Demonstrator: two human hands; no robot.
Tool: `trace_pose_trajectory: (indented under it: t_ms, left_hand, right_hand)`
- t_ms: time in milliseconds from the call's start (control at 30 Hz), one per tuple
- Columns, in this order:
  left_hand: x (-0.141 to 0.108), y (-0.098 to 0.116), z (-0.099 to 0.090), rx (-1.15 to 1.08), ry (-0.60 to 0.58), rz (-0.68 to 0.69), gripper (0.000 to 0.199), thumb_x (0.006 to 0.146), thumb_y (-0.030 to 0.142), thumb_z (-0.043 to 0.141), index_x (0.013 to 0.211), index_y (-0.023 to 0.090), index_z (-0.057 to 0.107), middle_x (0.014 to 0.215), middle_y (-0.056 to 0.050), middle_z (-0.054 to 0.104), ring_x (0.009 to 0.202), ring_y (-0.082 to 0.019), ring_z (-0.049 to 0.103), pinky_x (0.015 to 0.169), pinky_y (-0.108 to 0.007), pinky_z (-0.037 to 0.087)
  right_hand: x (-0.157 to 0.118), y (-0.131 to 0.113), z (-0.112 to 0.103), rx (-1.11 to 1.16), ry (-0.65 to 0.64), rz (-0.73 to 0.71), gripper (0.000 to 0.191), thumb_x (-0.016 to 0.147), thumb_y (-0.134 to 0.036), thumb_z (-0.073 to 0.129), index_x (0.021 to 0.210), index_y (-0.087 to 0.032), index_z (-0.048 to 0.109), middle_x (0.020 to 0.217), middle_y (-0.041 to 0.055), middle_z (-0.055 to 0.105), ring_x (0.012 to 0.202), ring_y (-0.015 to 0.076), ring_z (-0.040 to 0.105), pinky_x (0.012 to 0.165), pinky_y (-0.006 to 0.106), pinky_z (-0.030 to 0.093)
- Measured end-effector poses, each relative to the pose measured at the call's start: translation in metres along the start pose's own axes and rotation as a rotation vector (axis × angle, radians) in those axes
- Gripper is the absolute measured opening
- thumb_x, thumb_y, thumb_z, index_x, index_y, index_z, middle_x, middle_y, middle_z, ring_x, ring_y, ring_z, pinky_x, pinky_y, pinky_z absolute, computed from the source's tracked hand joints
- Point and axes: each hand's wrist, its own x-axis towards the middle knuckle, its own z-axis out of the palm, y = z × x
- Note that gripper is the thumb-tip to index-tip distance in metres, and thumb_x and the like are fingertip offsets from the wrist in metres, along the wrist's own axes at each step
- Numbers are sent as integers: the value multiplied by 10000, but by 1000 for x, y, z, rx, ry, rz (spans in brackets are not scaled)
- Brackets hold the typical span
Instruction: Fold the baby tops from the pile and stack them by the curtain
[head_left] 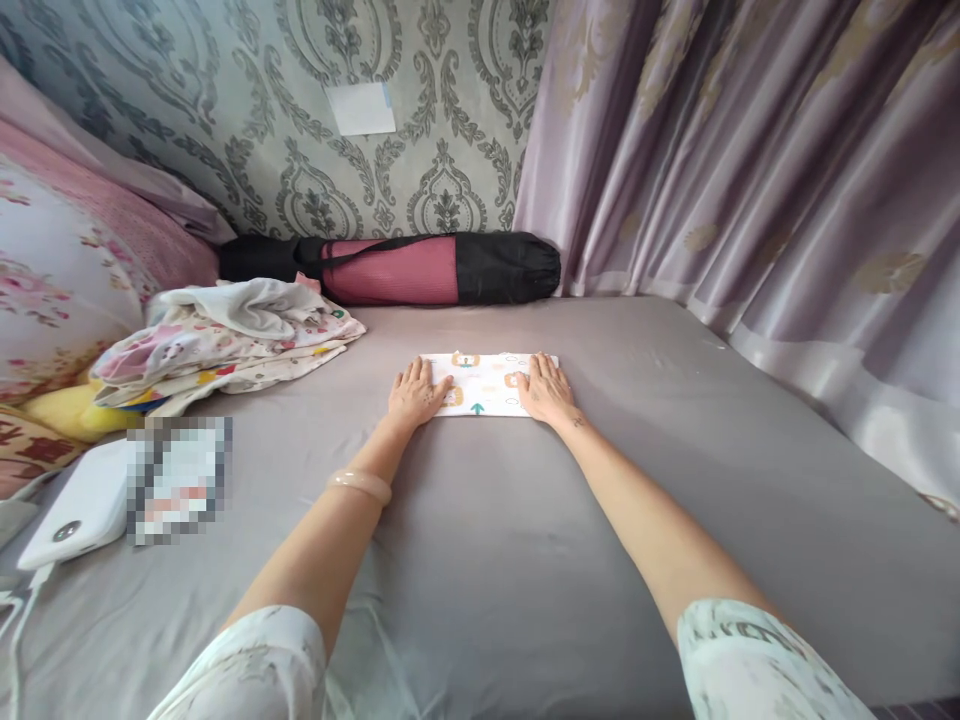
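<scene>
Sleeves (pixel 251 660): nearest.
Left hand (pixel 415 392), right hand (pixel 547 390): flat, gripping nothing.
Folded cloth (pixel 487 388): likely smoothing step; next move needs aligned edges.

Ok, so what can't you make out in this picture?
All in the head view:
Parts of the folded cloth, covered by the left hand and right hand; its inner layers, hidden by the top one.
The item beside the white device, blurred by pixelation.
The white cable's far end, cut off by the picture's edge.
Any writing on the wall paper sheet, too small.
</scene>
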Motion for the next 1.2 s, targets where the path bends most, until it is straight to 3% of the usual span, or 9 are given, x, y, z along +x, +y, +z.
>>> trace_pose_trajectory:
  t_ms: [133,467,667,900,1200]
  left_hand:
    - [-1,-5,2,-5,13,3,717,966,562,194,1516,111,281,1589,-130,266,1464,-276,249,1179,-452,214]
    - [1,-2,-4,42,-23,8,690,976,537,197,1507,107,301,1584,-147,272,1454,-296,270,1157,-479,254]
    - [6,4,-11,95,155,153,637,985,498,232,1471,111,372,1572,-148,305,1478,-268,209,1194,-447,186]
    - [4,2,0,42,-14,175,652,991,496,212,1491,92,316,1587,-162,261,1479,-313,185,1162,-485,236]
    - [7,1,-5,41,-42,188,624,985,510,223,1472,135,329,1581,-149,276,1477,-305,185,1145,-508,243]
  right_hand:
    - [0,5,-2,22,-15,99,678,1011,-446,154,1522,-7,232,1605,181,182,1469,267,188,1181,384,163]
    - [2,5,-6,12,-50,107,664,1010,-434,169,1520,-17,251,1602,173,199,1469,272,188,1179,416,166]
    - [5,-4,-14,-15,22,-45,616,1014,-423,175,1525,-98,282,1614,148,174,1483,264,140,1191,469,85]
    - [6,-5,3,-7,-34,-75,616,1014,-440,162,1535,-128,266,1607,132,216,1479,256,159,1186,448,124]
    - [7,-5,-1,-23,-66,-71,617,1008,-436,165,1533,-129,266,1606,134,216,1478,262,162,1183,471,137]
